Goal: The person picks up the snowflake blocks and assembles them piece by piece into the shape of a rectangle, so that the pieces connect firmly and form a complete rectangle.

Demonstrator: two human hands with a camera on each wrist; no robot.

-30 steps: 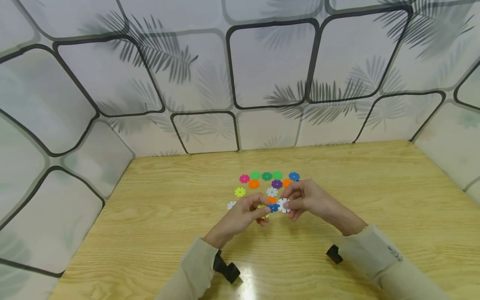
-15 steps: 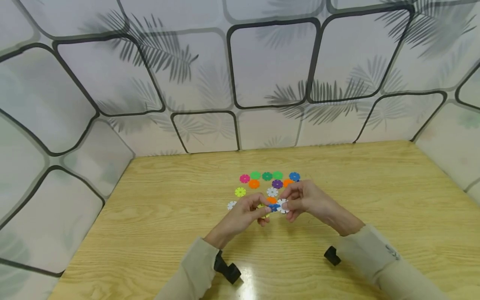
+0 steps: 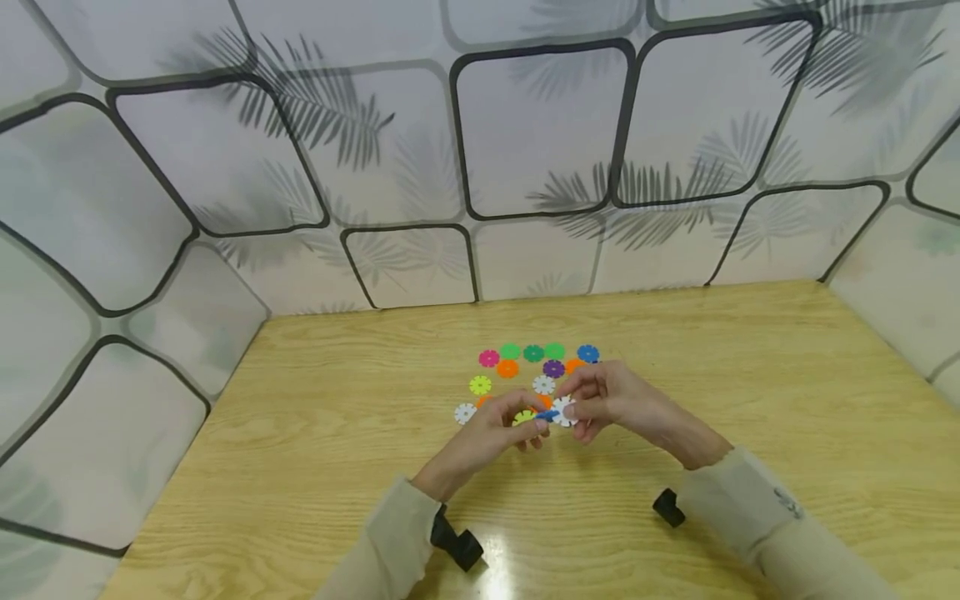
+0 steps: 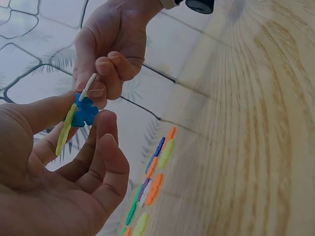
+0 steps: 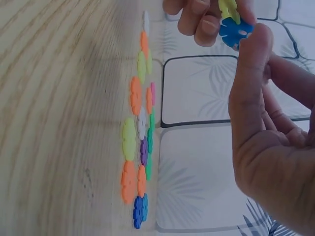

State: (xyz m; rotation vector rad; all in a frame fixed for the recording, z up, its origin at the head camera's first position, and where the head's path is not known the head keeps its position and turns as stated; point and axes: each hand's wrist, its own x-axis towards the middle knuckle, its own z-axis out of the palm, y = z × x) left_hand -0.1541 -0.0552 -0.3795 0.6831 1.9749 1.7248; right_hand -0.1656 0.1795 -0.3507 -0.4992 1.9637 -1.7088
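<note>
Near the table's middle, the left hand (image 3: 491, 429) pinches a blue notched snowflake disc (image 4: 87, 113) between thumb and fingers. A yellow snowflake disc (image 4: 66, 130) stands crosswise at the blue one's edge, on the left-hand side. From the other side the right hand (image 3: 618, 404) pinches a white snowflake disc (image 3: 562, 412) with thumb and index finger. In the left wrist view the white disc stands edge-on against the blue one's rim. The right thumb (image 5: 253, 54) hides most of the white disc in the right wrist view.
Behind the hands lie several loose discs on the wooden table (image 3: 315, 467), among them a pink disc (image 3: 489, 358), a purple disc (image 3: 553, 368) and a light yellow disc (image 3: 480, 385). A white disc (image 3: 465, 413) lies left of them. A patterned wall (image 3: 540, 258) borders the table's back.
The left hand has shifted slightly to the right and turned the blue disc, which now looks narrower in the head view. The right hand keeps nearly the same place.
</note>
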